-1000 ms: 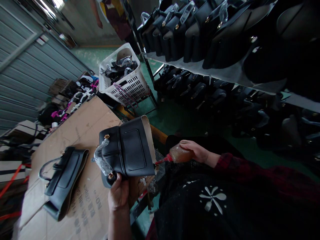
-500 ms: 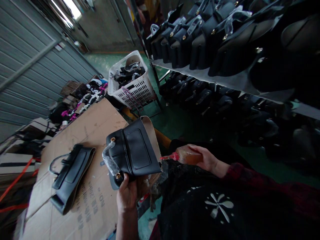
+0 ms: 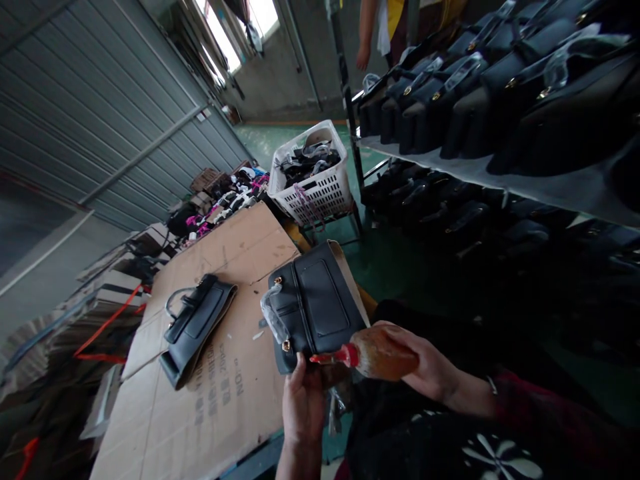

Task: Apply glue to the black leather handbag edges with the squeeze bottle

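Observation:
My left hand [image 3: 304, 403] is closed on the lower edge of a black handbag [image 3: 324, 300], thumb on top. The bag's handle [image 3: 274, 313] is wrapped in clear plastic between gold-coloured rings, and its beige inner edge shows at the right. In my right hand [image 3: 425, 357] lies a squeeze bottle [image 3: 383, 353] of amber-brown liquid with a red nozzle. The nozzle tip points left over the bag's lower edge, close to my left thumb; whether it touches cannot be told. A second black handbag [image 3: 197, 327] rests on the cardboard [image 3: 235, 407] to the left.
A white plastic basket [image 3: 327, 197] filled with black pieces stands beyond the cardboard. Racks of black handbags [image 3: 480, 100] line the right side. Bundled pieces [image 3: 220, 210] and stacked boards [image 3: 75, 333] lie along the left. Another person's arm [image 3: 367, 33] shows behind the rack.
The view has swung, so the surroundings sit further right. The bottle's nozzle has moved from the bag's right-hand corner leftward along its lower edge, towards my left thumb. Both hands keep their holds.

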{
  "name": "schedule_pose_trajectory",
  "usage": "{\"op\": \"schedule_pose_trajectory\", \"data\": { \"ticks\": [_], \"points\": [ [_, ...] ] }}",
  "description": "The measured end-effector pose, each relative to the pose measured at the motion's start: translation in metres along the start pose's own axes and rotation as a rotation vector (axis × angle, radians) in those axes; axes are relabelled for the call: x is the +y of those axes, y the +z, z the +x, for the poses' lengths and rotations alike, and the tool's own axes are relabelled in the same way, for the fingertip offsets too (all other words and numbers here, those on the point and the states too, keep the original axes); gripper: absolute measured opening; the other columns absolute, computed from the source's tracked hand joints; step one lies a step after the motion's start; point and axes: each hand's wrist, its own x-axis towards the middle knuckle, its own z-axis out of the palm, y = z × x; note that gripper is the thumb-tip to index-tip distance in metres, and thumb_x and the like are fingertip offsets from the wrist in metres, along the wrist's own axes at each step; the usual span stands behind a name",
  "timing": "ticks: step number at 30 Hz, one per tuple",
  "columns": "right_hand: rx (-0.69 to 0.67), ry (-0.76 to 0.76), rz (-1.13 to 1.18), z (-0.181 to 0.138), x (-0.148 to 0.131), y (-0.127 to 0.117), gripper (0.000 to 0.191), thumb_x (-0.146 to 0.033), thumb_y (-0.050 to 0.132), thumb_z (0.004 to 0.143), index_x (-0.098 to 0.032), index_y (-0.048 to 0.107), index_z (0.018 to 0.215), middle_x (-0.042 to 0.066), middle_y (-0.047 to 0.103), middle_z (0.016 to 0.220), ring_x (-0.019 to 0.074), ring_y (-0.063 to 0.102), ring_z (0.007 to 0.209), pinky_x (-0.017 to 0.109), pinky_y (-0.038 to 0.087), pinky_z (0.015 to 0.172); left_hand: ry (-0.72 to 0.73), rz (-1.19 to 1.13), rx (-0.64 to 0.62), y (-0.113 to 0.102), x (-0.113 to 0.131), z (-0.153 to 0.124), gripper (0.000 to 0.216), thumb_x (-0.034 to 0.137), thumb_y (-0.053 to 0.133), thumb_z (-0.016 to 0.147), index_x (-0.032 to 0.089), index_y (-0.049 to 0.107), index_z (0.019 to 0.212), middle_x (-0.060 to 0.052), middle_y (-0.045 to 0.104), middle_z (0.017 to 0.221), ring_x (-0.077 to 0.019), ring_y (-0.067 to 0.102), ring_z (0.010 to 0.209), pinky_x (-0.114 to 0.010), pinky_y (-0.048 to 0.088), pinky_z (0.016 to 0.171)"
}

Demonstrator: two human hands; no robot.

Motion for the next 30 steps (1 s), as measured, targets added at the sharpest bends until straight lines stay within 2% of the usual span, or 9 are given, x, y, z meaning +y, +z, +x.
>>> {"op": "schedule_pose_trajectory", "data": {
  "ticks": [2,5,8,10,14,16,20,25,30],
  "points": [
    [-0.005,-0.001,0.008,0.003,-0.001,-0.001,0.027,-0.04,0.073,0.073,-0.022,0.066,0.091,0.006,0.07,0.096,0.0233,0.065,0.091,0.037,0.05,0.083,-0.032,-0.012,-0.038,-0.008,0.006,-0.01,0.002,0.024,0.072,0.077,0.023,0.072,0.078,-0.005,0.074,0.097,-0.0228,0.064,0.111,-0.034,0.048,0.1],
    [-0.013,0.002,-0.004,0.002,-0.005,-0.002,0.029,-0.041,0.073,0.072,-0.022,0.066,0.092,0.007,0.07,0.098,0.0236,0.065,0.092,0.038,0.05,0.084,-0.095,0.318,-0.077,-0.033,0.031,-0.02,0.028,0.038,0.077,0.073,0.017,0.075,0.093,-0.013,0.073,0.099,-0.0283,0.068,0.098,-0.036,0.055,0.082],
    [-0.02,0.004,-0.008,0.001,-0.008,0.0,0.033,-0.042,0.075,0.069,-0.02,0.065,0.092,0.008,0.07,0.099,0.0239,0.065,0.091,0.037,0.05,0.084,0.308,0.733,0.12,-0.054,0.082,-0.014,0.043,0.057,0.075,0.068,0.016,0.075,0.08,-0.007,0.068,0.065,-0.0217,0.064,0.064,-0.03,0.052,0.062],
    [-0.017,-0.006,-0.009,0.003,-0.009,0.002,0.035,-0.041,0.076,0.068,-0.019,0.066,0.093,0.008,0.07,0.095,0.0224,0.065,0.087,0.034,0.05,0.081,0.532,0.933,0.233,-0.05,0.119,0.003,0.045,0.062,0.072,0.067,0.017,0.072,0.073,-0.006,0.067,0.067,-0.0241,0.064,0.068,-0.034,0.053,0.067],
    [-0.043,0.009,-0.008,0.015,-0.006,0.007,0.033,-0.038,0.076,0.065,-0.017,0.067,0.089,0.006,0.069,0.086,0.019,0.065,0.077,0.03,0.051,0.071,0.859,1.058,0.272,0.014,0.152,0.065,0.06,0.058,0.066,0.075,0.021,0.062,0.123,-0.012,0.062,0.126,-0.0336,0.056,0.117,-0.047,0.044,0.099],
    [-0.054,0.016,-0.009,0.023,-0.004,0.009,0.032,-0.037,0.076,0.063,-0.016,0.067,0.086,0.004,0.068,0.081,0.0175,0.065,0.071,0.028,0.05,0.067,0.832,1.629,-0.019,0.06,0.144,0.104,0.056,0.047,0.061,0.082,0.018,0.057,0.129,-0.015,0.053,0.139,-0.0341,0.045,0.13,-0.049,0.035,0.107],
    [-0.084,-0.043,0.01,0.03,-0.006,0.01,0.035,-0.038,0.077,0.06,-0.015,0.067,0.085,0.003,0.066,0.078,0.0163,0.063,0.069,0.027,0.049,0.065,0.725,1.954,-0.344,0.126,0.122,0.154,0.03,0.023,0.065,0.075,0.026,0.072,0.104,-0.008,0.062,0.13,-0.0315,0.051,0.125,-0.05,0.031,0.109],
    [-0.04,-0.127,0.028,0.02,-0.021,-0.005,0.034,-0.038,0.075,0.062,-0.017,0.067,0.087,0.004,0.068,0.084,0.0181,0.065,0.075,0.029,0.049,0.069,0.753,2.247,-0.359,0.148,0.115,0.156,0.023,0.026,0.053,0.079,0.021,0.072,0.091,-0.014,0.064,0.116,-0.0352,0.056,0.112,-0.065,0.026,0.104],
    [0.005,-0.169,-0.011,0.004,-0.033,-0.025,0.031,-0.042,0.069,0.069,-0.018,0.065,0.089,0.006,0.07,0.089,0.0197,0.066,0.076,0.03,0.05,0.068,0.738,2.39,-0.416,0.159,0.104,0.159,0.031,0.046,0.064,0.073,0.019,0.069,0.088,-0.016,0.067,0.106,-0.0366,0.055,0.111,-0.052,0.039,0.096]
  ]
}}
